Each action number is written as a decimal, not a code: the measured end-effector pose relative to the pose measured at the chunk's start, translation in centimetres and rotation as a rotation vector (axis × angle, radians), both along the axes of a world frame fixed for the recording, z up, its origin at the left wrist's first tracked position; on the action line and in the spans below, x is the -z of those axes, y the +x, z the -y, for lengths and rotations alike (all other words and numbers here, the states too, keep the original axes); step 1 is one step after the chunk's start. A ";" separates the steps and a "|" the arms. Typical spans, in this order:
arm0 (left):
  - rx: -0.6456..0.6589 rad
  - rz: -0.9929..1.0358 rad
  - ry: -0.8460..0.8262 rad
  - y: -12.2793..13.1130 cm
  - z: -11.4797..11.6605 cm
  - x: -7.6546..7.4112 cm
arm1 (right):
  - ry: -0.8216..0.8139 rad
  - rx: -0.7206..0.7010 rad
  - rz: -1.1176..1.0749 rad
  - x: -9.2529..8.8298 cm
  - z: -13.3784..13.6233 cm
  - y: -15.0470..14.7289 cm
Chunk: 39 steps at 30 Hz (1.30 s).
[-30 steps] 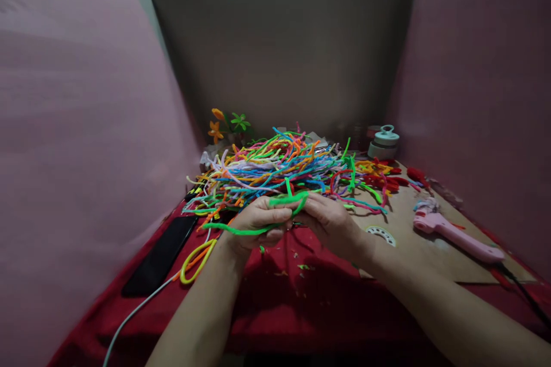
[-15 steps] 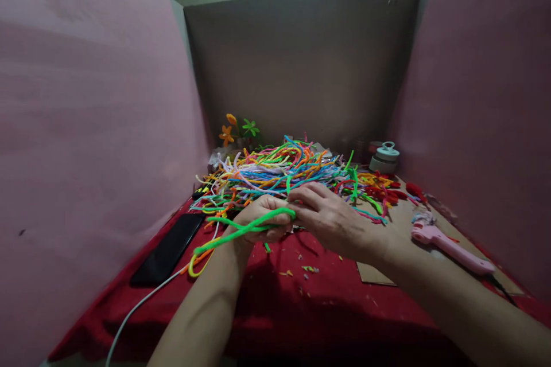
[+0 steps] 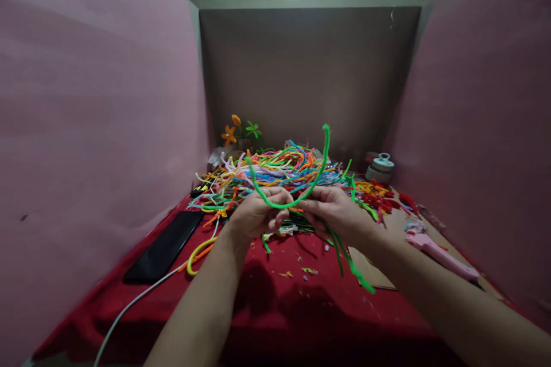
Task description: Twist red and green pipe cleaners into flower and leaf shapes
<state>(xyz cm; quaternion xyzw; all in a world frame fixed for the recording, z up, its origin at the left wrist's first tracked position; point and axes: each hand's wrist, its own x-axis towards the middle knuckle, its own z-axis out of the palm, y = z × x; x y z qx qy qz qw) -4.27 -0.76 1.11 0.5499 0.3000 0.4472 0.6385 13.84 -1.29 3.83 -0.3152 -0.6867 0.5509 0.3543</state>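
A bright green pipe cleaner [image 3: 325, 152] runs in a wide U between my two hands, with both ends pointing up. My left hand [image 3: 253, 215] is closed around its left part, thumb and fingers near the bottom of the curve. Just to the right, my right hand [image 3: 344, 215] pinches the same pipe cleaner. More green pipe cleaner lengths [image 3: 355, 269] hang below my right palm; how they join the upper one is hidden by the fingers. Behind the hands lies a big heap of multicoloured pipe cleaners [image 3: 275, 169].
A black phone [image 3: 166, 246] and a white cable [image 3: 138, 299] lie left on the red cloth [image 3: 310, 321]. At the right are cardboard [image 3: 370, 269], a pink glue gun [image 3: 443, 255] and a pale lidded container [image 3: 380, 167]. Pipe-cleaner flowers [image 3: 229, 136] stand at the back left.
The crossed green ends that pointed left over my left wrist have swung round. Now two ends rise upward and others hang under my right hand. My hands have moved slightly apart.
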 end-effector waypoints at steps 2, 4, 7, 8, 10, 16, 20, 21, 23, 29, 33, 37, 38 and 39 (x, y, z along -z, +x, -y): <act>-0.066 0.029 0.049 0.2 -0.1 0.0 | -0.181 0.006 -0.122 0.2 -0.4 0.0; -0.077 0.024 0.108 0.5 -0.2 0.0 | -0.288 0.005 -0.202 0.7 -1.0 0.1; -0.046 -0.020 0.147 0.9 -0.2 0.1 | -0.368 -0.008 -0.264 1.8 -1.6 0.0; -0.041 -0.048 0.141 1.0 -0.2 0.1 | -0.383 -0.010 -0.276 2.1 -1.7 0.0; -0.034 -0.116 0.117 1.1 -0.2 0.1 | -0.406 -0.021 -0.279 2.6 -1.8 0.0; 0.002 -0.208 0.094 1.3 -0.5 0.5 | -0.452 -0.113 -0.215 3.2 -1.8 0.3; -0.105 -0.158 0.131 2.0 -0.7 1.0 | -0.474 -0.184 -0.249 3.8 -2.1 0.4; -0.146 -0.141 0.156 2.2 -0.7 1.1 | -0.483 -0.187 -0.263 4.0 -2.2 0.4; -0.241 -0.085 0.192 2.8 -0.8 1.3 | -0.500 -0.169 -0.295 4.3 -2.3 0.3; -0.548 0.301 0.047 3.6 -1.4 1.2 | -0.511 -0.105 -0.339 5.2 -1.8 -0.4; -0.626 0.427 0.090 2.9 -1.6 0.6 | -0.513 -0.079 -0.337 5.7 -1.2 -0.7; -0.788 0.365 0.215 2.1 -1.7 0.6 | -0.515 -0.040 -0.321 5.9 -0.8 -0.8; -0.837 0.301 0.228 2.0 -1.8 0.7 | -0.512 -0.033 -0.316 6.0 -0.7 -0.9; -0.887 0.222 0.239 1.9 -1.8 0.8 | -0.506 -0.028 -0.309 6.1 -0.7 -0.9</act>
